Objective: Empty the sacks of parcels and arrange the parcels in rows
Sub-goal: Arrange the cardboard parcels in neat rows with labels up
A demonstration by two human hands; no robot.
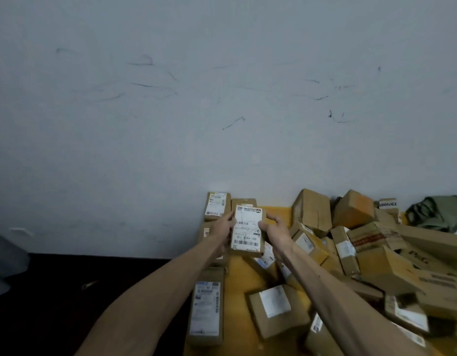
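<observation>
A small brown parcel with a white shipping label (pixel 247 229) is held above the yellow floor mat (pixel 237 283) near the wall. My left hand (pixel 223 228) grips its left edge and my right hand (pixel 273 229) grips its right edge. Along the mat's left edge a column of labelled parcels lies flat: one by the wall (pixel 217 206), another beside it (pixel 244 202), and a long one nearer me (pixel 206 308). To the right a loose heap of cardboard parcels (pixel 371 247) is piled up. A green sack (pixel 435 213) lies crumpled behind the heap.
A scuffed pale wall (pixel 222 98) rises directly behind the mat. Dark floor (pixel 68 291) lies to the left of the mat. A grey object (pixel 4 258) shows at the far left edge. A tilted box with a white label (pixel 273 308) lies between my forearms.
</observation>
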